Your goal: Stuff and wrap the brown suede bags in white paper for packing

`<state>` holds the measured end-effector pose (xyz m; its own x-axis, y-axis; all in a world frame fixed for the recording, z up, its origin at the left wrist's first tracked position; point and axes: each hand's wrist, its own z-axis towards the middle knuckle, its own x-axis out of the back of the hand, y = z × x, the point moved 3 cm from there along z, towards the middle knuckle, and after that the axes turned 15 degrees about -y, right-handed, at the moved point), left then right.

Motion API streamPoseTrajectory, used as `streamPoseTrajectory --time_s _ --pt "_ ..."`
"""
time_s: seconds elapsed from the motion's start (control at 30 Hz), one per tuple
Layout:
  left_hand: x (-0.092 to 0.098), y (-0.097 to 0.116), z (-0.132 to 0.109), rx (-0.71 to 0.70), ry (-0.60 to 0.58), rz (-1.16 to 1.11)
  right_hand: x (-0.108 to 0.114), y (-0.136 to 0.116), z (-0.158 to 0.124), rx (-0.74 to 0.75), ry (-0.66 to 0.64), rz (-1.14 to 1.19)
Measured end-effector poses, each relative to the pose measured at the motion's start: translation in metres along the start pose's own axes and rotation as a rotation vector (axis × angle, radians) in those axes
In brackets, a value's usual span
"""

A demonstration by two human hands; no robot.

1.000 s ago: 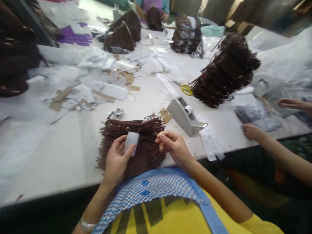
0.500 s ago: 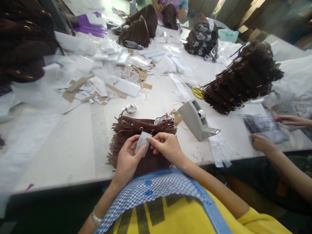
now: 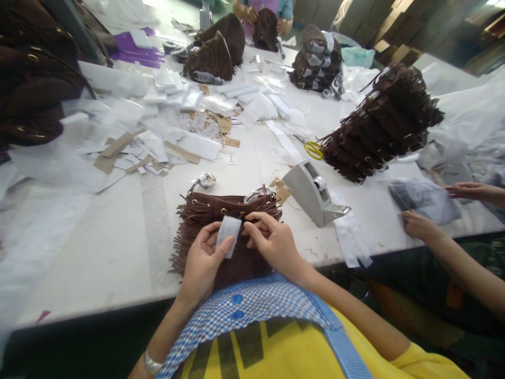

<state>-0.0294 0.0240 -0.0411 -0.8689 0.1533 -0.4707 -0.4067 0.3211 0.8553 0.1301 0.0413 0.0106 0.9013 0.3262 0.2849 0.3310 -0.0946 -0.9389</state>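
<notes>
A dark brown fringed bag (image 3: 240,266) with gold eyelets along its top lies flat at the table's front edge. Above its front, my left hand (image 3: 202,259) pinches a small whitish strip of thin wrapping sheet (image 3: 230,231) between thumb and fingers. Just to the right, my right hand (image 3: 276,243) has its thumb and forefinger drawn together close to the bag's eyelets. Whatever sits in that pinch, perhaps nothing, is too small to make out. A metal clasp in clear wrap (image 3: 205,181) lies by the bag's upper left corner, and a brown card tag (image 3: 281,190) by its upper right.
A grey tape dispenser (image 3: 311,192) stands right of the bag, with yellow-handled scissors (image 3: 314,150) behind. Stacked fringed bags (image 3: 382,126) lean farther right. Paper scraps (image 3: 142,152) litter the left. A co-worker's hands (image 3: 422,227) handle a plastic-wrapped item at right.
My right hand has come off the whitish strip and moved slightly right. The strip stays in my left hand, now showing more of its flat face. The whole view has shifted a little.
</notes>
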Motion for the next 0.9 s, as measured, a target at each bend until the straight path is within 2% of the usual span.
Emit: streamPoseTrajectory --time_s 0.1,0.2,0.3,0.37,0.5,0.63,0.77,0.9 --pt "-0.002 -0.001 0.000 -0.013 -0.007 0.054 -0.008 -0.009 0.006 0.046 -0.008 -0.026" --pt "-0.002 0.000 0.000 -0.042 0.035 0.077 -0.014 -0.007 0.015 0.060 -0.045 -0.034" --pt "-0.003 0.001 -0.001 -0.047 0.049 0.042 -0.013 0.003 0.015 0.080 -0.112 0.179" --pt "-0.003 0.002 -0.001 -0.037 0.046 0.028 -0.009 0.011 0.011 0.082 -0.110 0.296" --pt "-0.002 0.002 -0.001 -0.019 0.055 0.036 -0.001 0.019 0.003 0.067 -0.052 0.383" --pt "-0.004 0.003 -0.001 -0.021 0.036 0.056 -0.004 0.018 0.006 0.060 -0.081 0.475" --pt "-0.005 0.006 -0.001 -0.021 0.020 0.061 -0.007 0.016 0.011 0.064 -0.054 0.443" --pt "-0.005 0.006 -0.001 -0.007 0.005 0.085 -0.010 0.012 0.014 0.084 -0.007 0.284"
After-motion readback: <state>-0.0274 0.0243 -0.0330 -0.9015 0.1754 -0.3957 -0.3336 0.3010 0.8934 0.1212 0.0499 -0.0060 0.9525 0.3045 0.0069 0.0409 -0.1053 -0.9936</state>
